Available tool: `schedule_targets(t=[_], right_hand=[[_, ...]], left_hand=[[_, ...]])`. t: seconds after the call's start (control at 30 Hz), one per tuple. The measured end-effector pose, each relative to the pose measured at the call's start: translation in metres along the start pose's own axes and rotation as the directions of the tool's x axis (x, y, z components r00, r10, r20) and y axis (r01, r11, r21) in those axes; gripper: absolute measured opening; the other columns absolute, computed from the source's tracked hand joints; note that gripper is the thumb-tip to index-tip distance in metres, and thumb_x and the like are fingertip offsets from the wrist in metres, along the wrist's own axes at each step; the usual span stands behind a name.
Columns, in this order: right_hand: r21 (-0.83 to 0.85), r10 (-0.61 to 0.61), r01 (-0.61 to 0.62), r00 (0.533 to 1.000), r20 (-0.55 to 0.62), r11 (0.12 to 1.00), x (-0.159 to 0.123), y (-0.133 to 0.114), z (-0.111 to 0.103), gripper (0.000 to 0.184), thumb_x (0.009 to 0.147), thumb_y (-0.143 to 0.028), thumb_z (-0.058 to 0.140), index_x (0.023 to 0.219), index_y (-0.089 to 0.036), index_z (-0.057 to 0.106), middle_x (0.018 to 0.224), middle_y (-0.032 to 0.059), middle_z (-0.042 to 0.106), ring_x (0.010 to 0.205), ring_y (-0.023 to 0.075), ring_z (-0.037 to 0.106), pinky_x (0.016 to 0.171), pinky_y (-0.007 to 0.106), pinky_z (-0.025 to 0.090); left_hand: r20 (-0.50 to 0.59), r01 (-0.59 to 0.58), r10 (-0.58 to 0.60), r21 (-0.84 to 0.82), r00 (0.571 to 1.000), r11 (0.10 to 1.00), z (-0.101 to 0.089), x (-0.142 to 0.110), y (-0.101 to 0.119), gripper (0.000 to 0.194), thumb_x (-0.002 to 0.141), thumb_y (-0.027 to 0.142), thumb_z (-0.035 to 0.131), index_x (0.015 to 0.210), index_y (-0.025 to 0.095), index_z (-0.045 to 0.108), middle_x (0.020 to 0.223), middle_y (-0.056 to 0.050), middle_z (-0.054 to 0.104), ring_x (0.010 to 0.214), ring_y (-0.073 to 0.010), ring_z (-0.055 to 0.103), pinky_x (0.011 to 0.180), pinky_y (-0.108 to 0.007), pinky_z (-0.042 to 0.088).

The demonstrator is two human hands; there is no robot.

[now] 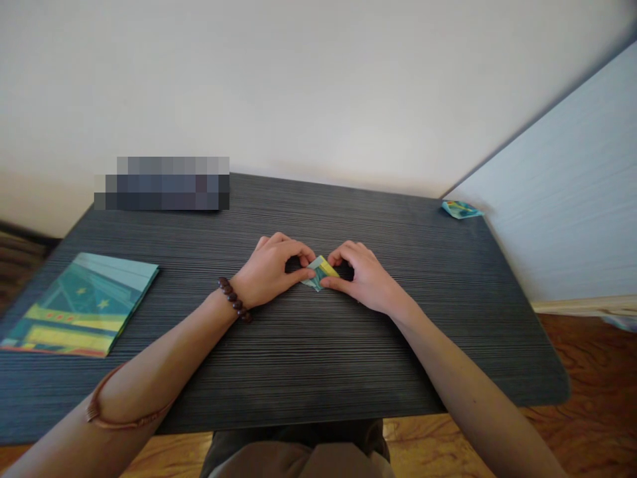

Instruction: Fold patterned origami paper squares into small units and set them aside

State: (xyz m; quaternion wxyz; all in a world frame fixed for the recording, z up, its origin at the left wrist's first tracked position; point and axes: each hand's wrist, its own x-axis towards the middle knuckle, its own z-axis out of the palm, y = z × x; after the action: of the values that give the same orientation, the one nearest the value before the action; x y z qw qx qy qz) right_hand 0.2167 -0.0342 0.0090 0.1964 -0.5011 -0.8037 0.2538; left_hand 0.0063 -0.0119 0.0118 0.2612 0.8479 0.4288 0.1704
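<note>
Between my two hands is a small folded piece of paper (320,271), printed teal, pale blue and yellow, held close to the middle of the dark table. My left hand (273,265), with a dark beaded bracelet at the wrist, pinches its left side between thumb and fingers. On the opposite side, my right hand (362,275) pinches the right edge in the same way. The fingertips cover parts of both sides of the paper, so the full fold is hidden.
A stack of printed teal and yellow sheets (84,305) lies on the left of the dark table (308,378). At the far right corner rests a folded paper piece (462,210). A blurred-out object (166,186) sits at the back left, near the wall.
</note>
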Motion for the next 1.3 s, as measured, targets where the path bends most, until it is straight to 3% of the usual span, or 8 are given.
schedule_targets(t=[0.3, 0.57, 0.7, 0.87, 1.0, 1.3], right_hand=[[0.057, -0.062, 0.064, 0.998, -0.026, 0.996, -0.006, 0.002, -0.001, 0.018, 0.081, -0.038, 0.063, 0.092, -0.023, 0.059, 0.088, 0.0000, 0.063, 0.078, 0.0158, 0.048, 0.074, 0.031, 0.034], [0.094, 0.038, -0.039, 0.999, 0.021, 0.995, 0.001, -0.001, -0.001, 0.019, 0.075, -0.029, 0.068, 0.092, -0.024, 0.062, 0.084, -0.0007, 0.065, 0.075, 0.0163, 0.049, 0.071, 0.031, 0.033], [0.099, -0.015, 0.013, 1.000, 0.019, 0.995, 0.000, 0.000, -0.002, 0.013, 0.077, -0.029, 0.067, 0.089, -0.024, 0.064, 0.082, -0.0011, 0.065, 0.077, 0.0160, 0.051, 0.073, 0.031, 0.034], [0.052, -0.187, 0.192, 0.978, -0.086, 0.980, -0.009, 0.009, 0.004, 0.011, 0.084, -0.030, 0.060, 0.088, -0.026, 0.069, 0.083, 0.0001, 0.065, 0.079, 0.0137, 0.056, 0.075, 0.030, 0.036], [-0.025, -0.296, 0.296, 0.947, -0.127, 0.955, -0.014, 0.012, 0.010, 0.015, 0.088, -0.026, 0.055, 0.092, -0.024, 0.069, 0.087, 0.0023, 0.062, 0.081, 0.0133, 0.057, 0.074, 0.029, 0.040], [-0.150, -0.385, 0.372, 0.920, -0.068, 0.916, -0.020, 0.011, 0.008, 0.026, 0.089, -0.015, 0.045, 0.105, -0.022, 0.064, 0.098, 0.0065, 0.059, 0.085, 0.0150, 0.055, 0.078, 0.031, 0.047]], left_hand=[[-0.011, -0.032, 0.032, 0.007, 0.999, 0.999, 0.000, -0.001, -0.003, 0.017, 0.080, 0.039, 0.060, 0.090, 0.027, 0.063, 0.086, 0.003, 0.065, 0.093, -0.0196, 0.051, 0.085, -0.036, 0.030], [-0.002, -0.045, 0.045, 0.018, 0.999, 0.999, 0.000, -0.002, -0.002, 0.018, 0.080, 0.040, 0.059, 0.091, 0.026, 0.062, 0.085, 0.003, 0.066, 0.092, -0.0197, 0.051, 0.084, -0.035, 0.030], [-0.002, -0.114, 0.114, 0.055, 0.993, 0.992, 0.000, -0.003, -0.003, 0.017, 0.083, 0.038, 0.057, 0.089, 0.024, 0.063, 0.085, 0.002, 0.066, 0.089, -0.0187, 0.053, 0.081, -0.033, 0.032], [-0.036, -0.300, 0.306, 0.110, 0.951, 0.947, 0.002, -0.004, -0.009, 0.017, 0.088, 0.031, 0.051, 0.088, 0.023, 0.066, 0.088, 0.000, 0.065, 0.084, -0.0146, 0.057, 0.080, -0.029, 0.038], [-0.056, -0.376, 0.386, 0.131, 0.921, 0.917, 0.004, -0.007, -0.016, 0.021, 0.090, 0.028, 0.048, 0.093, 0.022, 0.068, 0.091, -0.002, 0.066, 0.082, -0.0128, 0.060, 0.077, -0.025, 0.044], [0.012, -0.516, 0.548, 0.356, 0.836, 0.779, 0.000, -0.013, -0.016, 0.027, 0.091, 0.015, 0.042, 0.104, 0.019, 0.065, 0.095, -0.006, 0.066, 0.083, -0.0149, 0.059, 0.078, -0.028, 0.048]])
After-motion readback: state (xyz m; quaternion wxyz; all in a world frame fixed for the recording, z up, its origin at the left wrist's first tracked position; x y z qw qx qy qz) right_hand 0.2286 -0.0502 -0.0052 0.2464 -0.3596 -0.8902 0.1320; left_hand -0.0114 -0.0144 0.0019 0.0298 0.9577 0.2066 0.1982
